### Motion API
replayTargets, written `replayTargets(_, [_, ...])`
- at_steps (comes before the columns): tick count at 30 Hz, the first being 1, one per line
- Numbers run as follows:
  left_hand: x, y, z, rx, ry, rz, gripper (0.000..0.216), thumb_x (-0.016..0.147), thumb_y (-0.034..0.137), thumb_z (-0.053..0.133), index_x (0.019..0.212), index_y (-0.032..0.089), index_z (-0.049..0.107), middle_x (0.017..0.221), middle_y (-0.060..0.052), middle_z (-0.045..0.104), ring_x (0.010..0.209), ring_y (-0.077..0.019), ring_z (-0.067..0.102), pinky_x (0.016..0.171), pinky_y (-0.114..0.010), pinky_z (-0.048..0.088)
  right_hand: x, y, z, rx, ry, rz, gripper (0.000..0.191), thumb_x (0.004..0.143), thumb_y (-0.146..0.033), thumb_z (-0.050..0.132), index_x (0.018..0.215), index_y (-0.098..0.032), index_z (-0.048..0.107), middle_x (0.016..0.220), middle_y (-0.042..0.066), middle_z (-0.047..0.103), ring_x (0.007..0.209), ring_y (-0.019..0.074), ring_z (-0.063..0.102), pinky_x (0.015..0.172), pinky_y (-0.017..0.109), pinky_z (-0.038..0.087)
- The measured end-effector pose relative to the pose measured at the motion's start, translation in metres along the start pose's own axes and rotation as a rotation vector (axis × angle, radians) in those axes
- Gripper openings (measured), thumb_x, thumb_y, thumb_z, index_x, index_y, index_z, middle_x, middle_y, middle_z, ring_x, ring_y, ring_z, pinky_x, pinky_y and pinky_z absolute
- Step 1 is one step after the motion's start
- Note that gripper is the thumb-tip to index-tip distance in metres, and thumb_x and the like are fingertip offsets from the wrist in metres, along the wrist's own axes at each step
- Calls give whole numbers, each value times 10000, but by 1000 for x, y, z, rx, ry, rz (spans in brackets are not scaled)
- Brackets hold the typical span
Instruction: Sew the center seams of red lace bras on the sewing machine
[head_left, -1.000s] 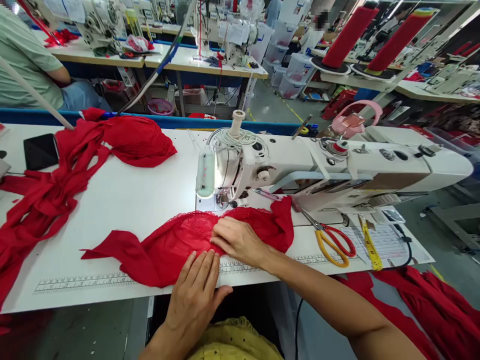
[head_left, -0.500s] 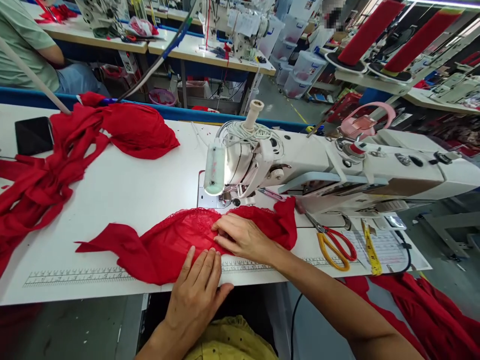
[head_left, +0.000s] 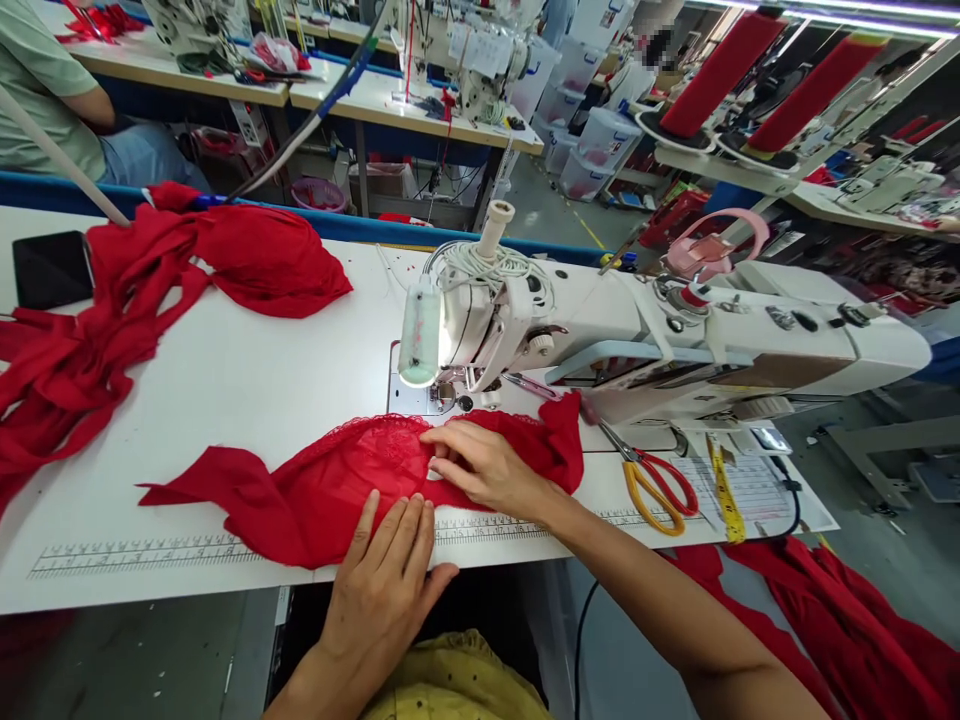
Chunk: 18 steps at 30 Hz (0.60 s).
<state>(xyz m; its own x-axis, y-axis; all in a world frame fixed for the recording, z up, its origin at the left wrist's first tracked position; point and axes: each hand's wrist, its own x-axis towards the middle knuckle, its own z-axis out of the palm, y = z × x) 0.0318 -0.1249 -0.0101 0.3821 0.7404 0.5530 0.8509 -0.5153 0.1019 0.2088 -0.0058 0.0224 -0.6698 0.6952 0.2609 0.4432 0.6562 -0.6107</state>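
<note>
A red bra (head_left: 322, 500) with a lace-trimmed upper edge lies spread along the front of the white sewing table. My left hand (head_left: 390, 565) lies flat on its lower edge, fingers stretched out and the thumb apart. Bent fingers of my right hand (head_left: 480, 465) grip the fabric at the middle of the bra, partly hiding it. A small pale patch shows by the thumb tip; I cannot tell what it is. Just behind the fabric stands the sewing machine (head_left: 592, 310), its presser foot area (head_left: 442, 395) apart from the bra.
Scissors (head_left: 652, 490) with red and orange handles and a yellow tape measure (head_left: 724, 495) lie to the right. More red fabric (head_left: 67, 370) and a black phone (head_left: 52, 268) are at the left. A printed ruler (head_left: 150, 553) runs along the front edge. Another person (head_left: 52, 110) sits beyond.
The whole view has shifted slightly. My right thumb and index finger have moved a little apart, and the pale patch now shows beside them. My left hand stays flat on the fabric.
</note>
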Motion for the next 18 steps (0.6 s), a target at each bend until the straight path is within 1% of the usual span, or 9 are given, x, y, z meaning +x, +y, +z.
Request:
replayTargets(4, [3,1,-6,-54,-27,-46,377,998,342,535,1249,76,627,1179,-148,734,1092,-273,683,1138,-511,368,-19,1,-18,-12,142,104,169,992,-201,508,1109,-222,628,963,46,667,875,167,628,791,295,511])
replayTargets(6, [8,4,-8,-84,-12,-56,344,989,308,553,1244,89,628,1172,-143,734,1094,-271,679,1111,-504,408,-28,-1,-23,-28,158,125,149,990,-201,513,1054,-224,646,953,45,673,889,169,634,798,298,514])
replayTargets(9, [16,11,-4,-95,23,-31,323,979,271,563,1252,108,622,1155,-127,739,1084,-254,682,1078,-465,457,-33,-4,-22,-34,122,114,157,995,-208,499,1016,-223,654,948,48,675,889,170,630,801,301,519])
replayTargets(12, [20,20,8,-78,12,-8,363,1003,329,519,1250,84,623,1170,-138,735,1102,-259,678,1071,-446,461,-28,-5,-15,-41,48,91,147,998,-221,501,980,-212,646,934,49,663,880,170,614,793,294,508])
replayTargets(15, [20,25,18,-49,-4,11,422,1017,394,476,1217,62,642,1168,-148,737,1109,-266,676,1113,-452,410,-21,0,-9,-74,-36,60,155,997,-214,507,900,-200,627,886,42,645,847,165,595,756,276,485])
replayTargets(18, [18,25,22,-30,-1,14,422,1013,399,485,1208,63,651,1168,-147,739,1105,-266,677,1174,-469,327,-17,6,-8,-86,-41,39,170,1003,-190,484,886,-196,607,882,40,640,835,162,584,761,273,472])
